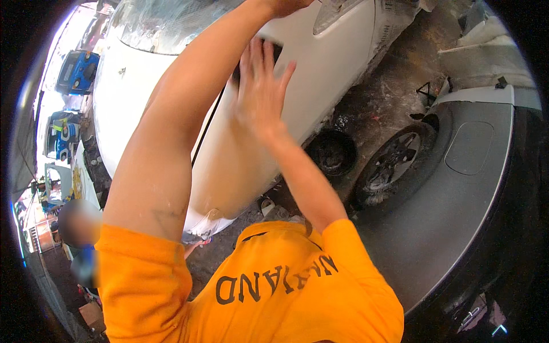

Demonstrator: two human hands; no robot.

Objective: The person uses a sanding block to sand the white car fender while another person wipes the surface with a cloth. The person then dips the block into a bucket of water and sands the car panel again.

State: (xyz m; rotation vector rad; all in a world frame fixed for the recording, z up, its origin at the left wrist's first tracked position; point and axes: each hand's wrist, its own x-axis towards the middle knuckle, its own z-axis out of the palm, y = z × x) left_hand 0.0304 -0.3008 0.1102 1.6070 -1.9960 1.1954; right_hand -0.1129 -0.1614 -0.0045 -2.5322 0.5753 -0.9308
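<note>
A white car (326, 68) with masked glass (154, 20) fills the middle. My left arm reaches across it to the top edge, where my left hand (286, 6) is partly cut off, its fingers unclear. Lower down, my right hand (260, 91) lies on or just above the white panel, blurred, fingers stretched and thumb apart. Its fingertips overlap a dark rectangular patch; whether this is a pad or an opening I cannot tell. A dark panel seam runs downward beside the hand.
A dark grey car (434, 228) with an exposed wheel (392, 163) stands close on my right. A black tub (331, 151) sits on the stained floor between the cars. Blue-and-black items (77, 71) line the far left, where another person (80, 240) is at lower left.
</note>
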